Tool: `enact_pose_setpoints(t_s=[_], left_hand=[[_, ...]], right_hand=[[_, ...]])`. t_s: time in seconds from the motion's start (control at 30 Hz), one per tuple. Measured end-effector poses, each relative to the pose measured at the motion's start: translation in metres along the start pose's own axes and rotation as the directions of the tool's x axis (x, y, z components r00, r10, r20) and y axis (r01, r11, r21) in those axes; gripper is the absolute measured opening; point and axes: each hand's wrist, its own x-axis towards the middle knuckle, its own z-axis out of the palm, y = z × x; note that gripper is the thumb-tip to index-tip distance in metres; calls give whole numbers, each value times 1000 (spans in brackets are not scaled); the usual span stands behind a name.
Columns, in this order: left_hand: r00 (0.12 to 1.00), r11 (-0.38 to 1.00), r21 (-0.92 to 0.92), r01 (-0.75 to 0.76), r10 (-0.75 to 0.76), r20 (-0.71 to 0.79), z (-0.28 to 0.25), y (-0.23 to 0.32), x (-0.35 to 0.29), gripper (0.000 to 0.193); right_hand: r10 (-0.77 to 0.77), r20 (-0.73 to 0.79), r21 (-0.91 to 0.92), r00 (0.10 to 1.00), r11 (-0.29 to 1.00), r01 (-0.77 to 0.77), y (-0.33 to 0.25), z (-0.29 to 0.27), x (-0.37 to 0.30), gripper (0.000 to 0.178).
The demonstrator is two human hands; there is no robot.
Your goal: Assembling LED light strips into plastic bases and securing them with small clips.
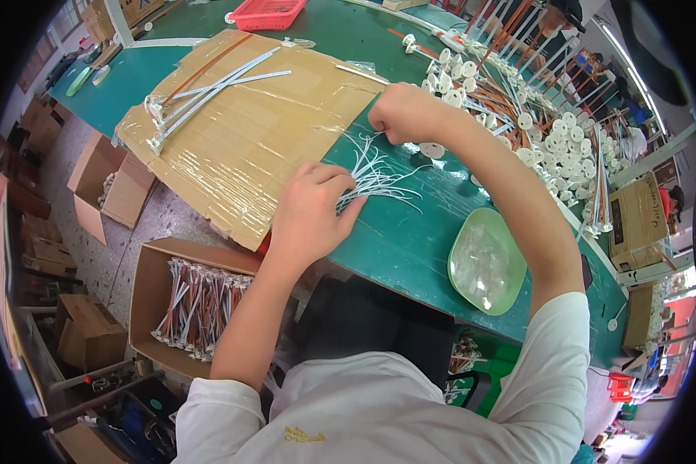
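Observation:
My left hand is closed round a bundle of thin white wire ties at the near edge of the green table. Their loose ends fan out to the right over the tabletop. My right hand is pinched just beyond the bundle, and one thin strand runs up to its fingertips, which are partly hidden. Beside my left hand lies a flat cardboard sheet. On it rest a few long white and brown strips with white disc-shaped ends.
Many white disc-ended strips are heaped at the right. A light green dish holding clear plastic stands near my right forearm. A red basket is at the back. Below left, an open carton holds bundled strips. Other people work across the table.

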Motion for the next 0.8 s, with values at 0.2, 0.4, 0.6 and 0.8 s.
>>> enact_pose_setpoints(t_s=[0.2,0.4,0.6,0.8], left_hand=[[1000,1000,0,15,-15,-4,4,-3,1,28],[992,993,-19,114,-113,57,-1,0,-2,54],[986,987,27,157,-156,-53,2,3,0,64],[998,995,89,37,-33,-50,1,0,-1,47]], right_hand=[[47,-179,70,983,997,-35,-1,-14,-11,17],[200,-145,244,969,956,-161,-40,-60,-29,16],[211,-28,125,977,971,-206,-74,-38,-25,16],[168,-83,299,982,944,-137,-56,-29,-10,15]])
